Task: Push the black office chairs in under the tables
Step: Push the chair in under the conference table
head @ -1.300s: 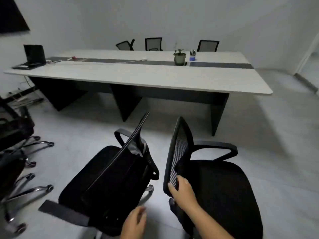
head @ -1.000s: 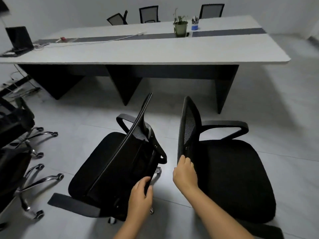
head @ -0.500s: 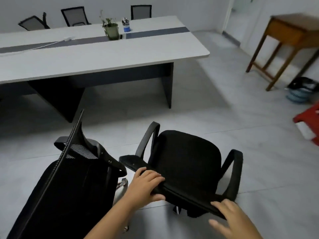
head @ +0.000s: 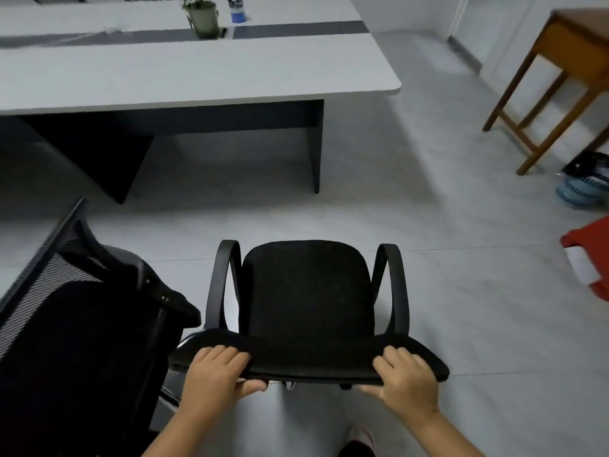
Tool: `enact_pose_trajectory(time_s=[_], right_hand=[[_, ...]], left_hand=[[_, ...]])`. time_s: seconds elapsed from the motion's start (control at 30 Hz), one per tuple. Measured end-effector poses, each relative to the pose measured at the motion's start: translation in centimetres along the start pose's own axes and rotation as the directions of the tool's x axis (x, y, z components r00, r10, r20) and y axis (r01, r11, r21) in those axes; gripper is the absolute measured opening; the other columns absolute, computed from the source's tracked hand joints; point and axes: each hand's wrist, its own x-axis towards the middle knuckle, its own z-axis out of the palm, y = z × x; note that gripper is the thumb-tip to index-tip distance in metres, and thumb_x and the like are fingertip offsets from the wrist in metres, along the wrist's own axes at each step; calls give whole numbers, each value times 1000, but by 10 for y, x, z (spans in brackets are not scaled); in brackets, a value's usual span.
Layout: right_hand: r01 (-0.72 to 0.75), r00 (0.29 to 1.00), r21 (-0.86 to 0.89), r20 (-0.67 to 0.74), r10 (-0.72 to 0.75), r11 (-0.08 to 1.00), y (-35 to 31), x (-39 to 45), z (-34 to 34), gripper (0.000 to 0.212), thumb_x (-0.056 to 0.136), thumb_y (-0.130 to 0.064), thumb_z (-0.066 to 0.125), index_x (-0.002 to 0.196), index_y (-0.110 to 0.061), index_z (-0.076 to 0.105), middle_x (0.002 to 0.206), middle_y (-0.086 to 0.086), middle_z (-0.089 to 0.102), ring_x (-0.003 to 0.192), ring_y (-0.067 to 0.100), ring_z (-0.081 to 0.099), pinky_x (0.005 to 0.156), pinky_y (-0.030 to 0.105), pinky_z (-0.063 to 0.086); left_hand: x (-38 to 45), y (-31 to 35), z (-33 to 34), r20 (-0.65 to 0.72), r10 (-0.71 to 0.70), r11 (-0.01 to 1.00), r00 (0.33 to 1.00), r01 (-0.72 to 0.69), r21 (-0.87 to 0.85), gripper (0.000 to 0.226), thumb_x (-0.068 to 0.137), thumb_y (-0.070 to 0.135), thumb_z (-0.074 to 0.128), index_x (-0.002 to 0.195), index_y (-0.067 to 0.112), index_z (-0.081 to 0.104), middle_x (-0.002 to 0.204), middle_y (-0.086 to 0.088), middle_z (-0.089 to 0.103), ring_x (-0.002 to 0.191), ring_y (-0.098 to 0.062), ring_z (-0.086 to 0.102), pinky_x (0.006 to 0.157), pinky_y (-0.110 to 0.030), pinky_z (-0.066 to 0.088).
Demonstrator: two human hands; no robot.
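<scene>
A black office chair (head: 308,291) stands on the tiled floor, well short of the white counter's (head: 197,77) near right corner, its seat facing the counter. The left hand (head: 216,374) and right hand (head: 407,377) each clasp the top edge of its backrest, a stiff, sensible hold; on castors it should roll easily. On the counter's far side, a green pot (head: 202,18) holds a plant, a blue cup (head: 238,11) pens.

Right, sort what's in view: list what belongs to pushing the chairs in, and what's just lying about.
Belongs to the job:
- black chair, held at its backrest top by the left hand and right hand
- second black chair at the left
- grey table

Just lying about:
- potted plant
- blue pen cup
- wooden side table
- blue basket
- red object
</scene>
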Motion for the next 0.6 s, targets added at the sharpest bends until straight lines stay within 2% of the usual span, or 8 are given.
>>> enact_pose_trajectory(time_s=[0.07,0.13,0.23,0.33,0.43,0.5,0.6], right_hand=[[59,998,33,23,-60,998,16,23,8,77,84,-68,20,43,-15,56,43,-1,50,37,16,49,37,17,35],[97,993,45,64,-100,994,32,49,17,67,72,-70,32,44,-15,57,44,-2,50,38,15,50,37,17,34],[130,990,53,55,-133,990,55,85,34,55,62,-64,42,45,-14,58,45,-2,51,39,16,51,44,18,31],[148,989,69,-20,-147,987,72,119,51,56,62,-63,43,44,-12,56,44,1,50,37,19,49,54,28,24],[203,977,67,-81,-198,977,79,151,64,62,69,-65,40,43,-12,55,43,1,49,36,19,48,55,29,23],[233,968,75,-109,-224,970,81,174,74,73,83,-67,29,43,-12,55,43,1,49,37,18,48,55,28,23],[242,963,89,-141,-228,966,88,214,97,79,88,-66,18,43,-12,55,44,2,50,37,20,49,54,29,23]], left_hand=[[12,2,2,-4,-33,998,999,33,47,81,89,65,18,50,13,67,44,3,58,39,-13,57,58,-27,32],[27,4,8,-21,-71,993,997,72,98,81,89,64,17,48,14,66,44,4,58,39,-12,57,59,-27,33],[53,1,22,-26,-122,975,992,124,182,80,89,66,16,43,16,59,40,4,52,35,-13,52,55,-27,32],[75,-8,40,-46,-142,965,989,149,217,76,89,66,20,43,17,57,39,3,49,34,-14,50,55,-27,29],[96,-26,51,-71,-159,960,985,171,221,77,89,65,19,43,17,57,39,3,49,34,-14,51,56,-27,29],[113,-42,58,-84,-162,958,983,177,228,77,89,65,19,42,16,57,39,2,49,34,-15,51,55,-28,28],[145,-67,74,-123,-152,954,981,178,242,76,89,64,21,41,16,55,38,1,47,33,-17,49,54,-29,26]])
